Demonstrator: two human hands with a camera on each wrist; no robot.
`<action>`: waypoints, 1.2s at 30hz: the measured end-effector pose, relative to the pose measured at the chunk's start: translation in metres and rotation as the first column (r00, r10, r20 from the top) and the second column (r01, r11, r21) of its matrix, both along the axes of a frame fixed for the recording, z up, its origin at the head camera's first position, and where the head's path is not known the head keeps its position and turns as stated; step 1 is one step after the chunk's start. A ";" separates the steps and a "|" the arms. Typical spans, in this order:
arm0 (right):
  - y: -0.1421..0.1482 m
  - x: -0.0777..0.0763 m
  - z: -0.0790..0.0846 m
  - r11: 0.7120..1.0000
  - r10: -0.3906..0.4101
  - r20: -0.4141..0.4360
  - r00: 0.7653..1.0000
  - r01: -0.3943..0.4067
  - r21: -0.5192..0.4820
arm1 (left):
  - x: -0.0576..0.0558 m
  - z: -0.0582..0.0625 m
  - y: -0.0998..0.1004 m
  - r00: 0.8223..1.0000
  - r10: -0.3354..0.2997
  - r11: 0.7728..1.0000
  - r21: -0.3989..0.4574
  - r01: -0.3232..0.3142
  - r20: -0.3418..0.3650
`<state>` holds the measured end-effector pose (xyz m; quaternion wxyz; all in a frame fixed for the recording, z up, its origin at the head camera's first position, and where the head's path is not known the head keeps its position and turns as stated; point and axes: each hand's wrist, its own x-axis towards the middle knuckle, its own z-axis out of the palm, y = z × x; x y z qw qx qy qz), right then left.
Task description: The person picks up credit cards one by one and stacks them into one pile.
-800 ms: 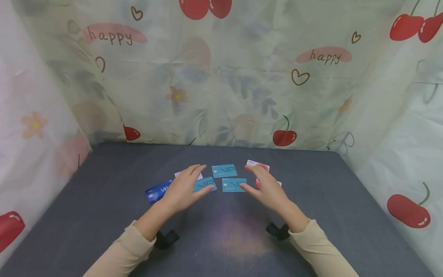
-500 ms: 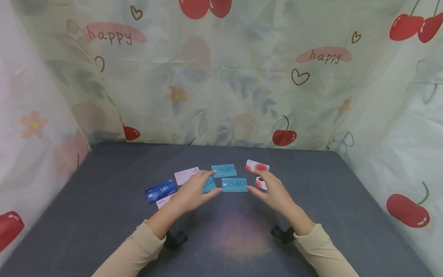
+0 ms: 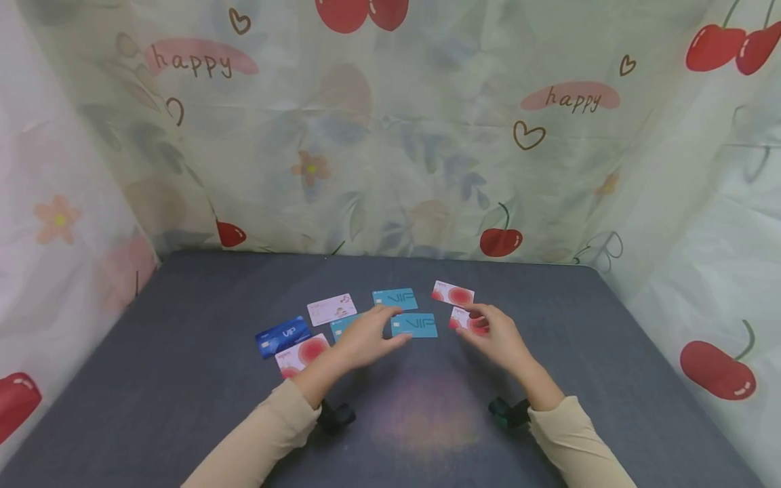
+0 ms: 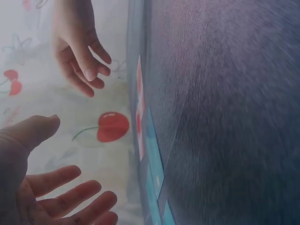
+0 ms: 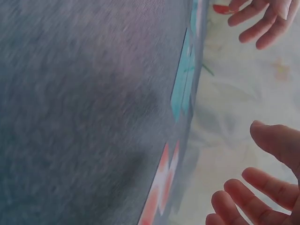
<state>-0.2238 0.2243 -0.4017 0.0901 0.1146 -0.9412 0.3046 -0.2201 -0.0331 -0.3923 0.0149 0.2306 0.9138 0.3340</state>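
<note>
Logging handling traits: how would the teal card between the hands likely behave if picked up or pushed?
The teal card is probably light and stiff: it looks thin, with straight edges. Lying flat on the dark table, it would likely slide, not tip, and may be hard to pinch up.

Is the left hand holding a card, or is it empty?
Empty: the left wrist view shows nothing in the fingers of the left hand, and the cards lie on the table.

In the head view we observe soft, even light, with a pinkish glow [image 3: 424, 413] toward 6 o'clock on the table [image 3: 579, 325]; we find both wrist views dimmer, hazier.
</note>
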 end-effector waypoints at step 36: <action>0.047 -0.027 -0.020 0.984 -0.167 0.289 0.943 0.176 -0.003 | -0.044 -0.031 0.097 0.976 0.042 0.977 0.195 -0.085 0.216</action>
